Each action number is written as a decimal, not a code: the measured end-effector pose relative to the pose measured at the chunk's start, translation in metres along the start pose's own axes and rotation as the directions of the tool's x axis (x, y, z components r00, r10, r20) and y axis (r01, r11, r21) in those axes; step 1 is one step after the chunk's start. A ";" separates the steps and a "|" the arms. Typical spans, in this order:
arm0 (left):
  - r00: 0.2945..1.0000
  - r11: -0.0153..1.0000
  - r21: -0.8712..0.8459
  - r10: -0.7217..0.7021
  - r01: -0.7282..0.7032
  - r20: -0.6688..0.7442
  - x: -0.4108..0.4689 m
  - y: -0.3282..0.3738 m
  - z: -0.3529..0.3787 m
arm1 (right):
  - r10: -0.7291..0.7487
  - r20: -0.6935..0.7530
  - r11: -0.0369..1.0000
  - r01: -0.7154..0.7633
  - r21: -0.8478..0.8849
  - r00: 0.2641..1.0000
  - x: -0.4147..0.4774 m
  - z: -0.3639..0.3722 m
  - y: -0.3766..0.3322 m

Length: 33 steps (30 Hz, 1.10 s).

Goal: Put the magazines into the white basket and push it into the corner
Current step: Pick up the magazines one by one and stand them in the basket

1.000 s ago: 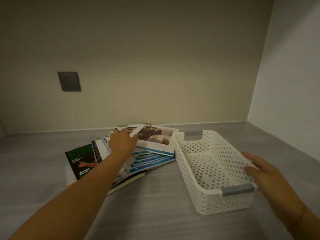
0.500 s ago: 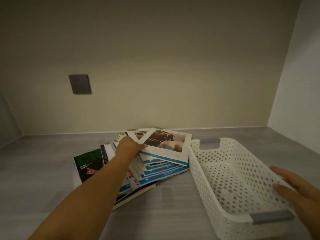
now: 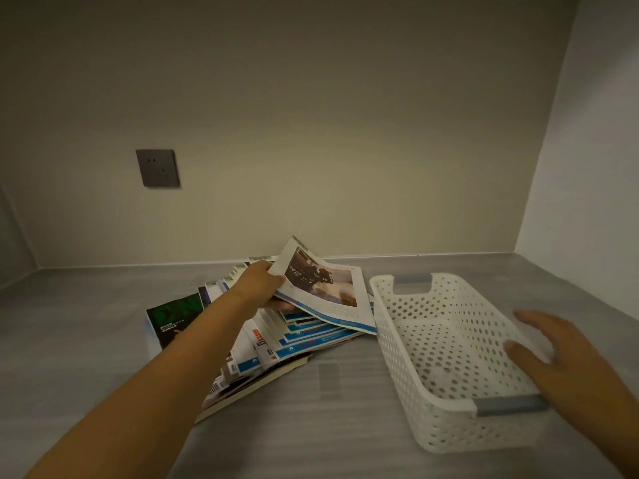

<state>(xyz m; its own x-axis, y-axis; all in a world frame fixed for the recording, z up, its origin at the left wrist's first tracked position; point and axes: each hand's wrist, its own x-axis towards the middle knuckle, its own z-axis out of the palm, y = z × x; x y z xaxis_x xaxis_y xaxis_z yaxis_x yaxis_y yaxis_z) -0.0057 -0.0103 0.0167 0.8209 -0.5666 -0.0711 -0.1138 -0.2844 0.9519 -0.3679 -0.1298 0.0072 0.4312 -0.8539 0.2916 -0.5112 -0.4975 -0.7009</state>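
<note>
A fanned pile of magazines point(image 3: 297, 335) lies on the grey surface at centre. My left hand point(image 3: 259, 283) grips the left edge of the top magazine point(image 3: 325, 295), a white one with a dark photo, and its left side is lifted off the pile. To the right stands the white perforated basket point(image 3: 408, 361) with grey handles; nothing lies in it. My right hand point(image 3: 556, 354) rests with straight fingers against the basket's right rim near the front handle.
A dark green-covered magazine point(image 3: 173, 318) lies at the pile's left end. A grey wall socket point(image 3: 158, 168) sits on the back wall. The back wall meets the white right wall in a corner point(image 3: 515, 252) behind the basket.
My left hand has closed on the top magazine and raised its left edge off the pile. My right hand stays at the basket's right rim.
</note>
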 end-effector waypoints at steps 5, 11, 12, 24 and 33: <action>0.938 0.957 -0.029 0.278 -0.290 -0.206 -0.049 -0.009 0.011 | -0.256 0.039 0.966 0.254 0.047 0.966 0.004 0.009 -0.057; 0.751 0.834 0.106 0.536 -0.541 -0.387 -0.117 -0.019 0.040 | -0.172 0.365 0.875 -0.029 0.483 0.915 0.012 0.045 -0.119; 0.730 0.818 0.122 0.561 -0.563 -0.392 -0.126 -0.020 0.045 | -0.176 0.416 0.823 -0.099 0.560 0.892 0.014 0.050 -0.128; 0.382 0.299 0.597 0.924 -0.744 0.013 -0.170 -0.034 0.075 | -0.017 0.052 0.781 -0.019 0.624 0.999 0.027 0.059 -0.140; 0.890 0.915 0.009 0.390 -0.403 0.235 -0.149 -0.023 0.109 | -0.241 -0.186 0.790 0.303 0.533 0.953 0.037 -0.028 -0.081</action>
<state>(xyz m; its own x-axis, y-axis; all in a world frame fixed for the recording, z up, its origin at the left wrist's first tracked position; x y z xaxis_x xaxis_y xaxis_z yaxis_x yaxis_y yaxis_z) -0.1861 -0.0037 -0.0274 0.5547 -0.7974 0.2376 -0.4400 -0.0388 0.8972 -0.3314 -0.1259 0.0930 0.3954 -0.7222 0.5674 0.1234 -0.5704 -0.8120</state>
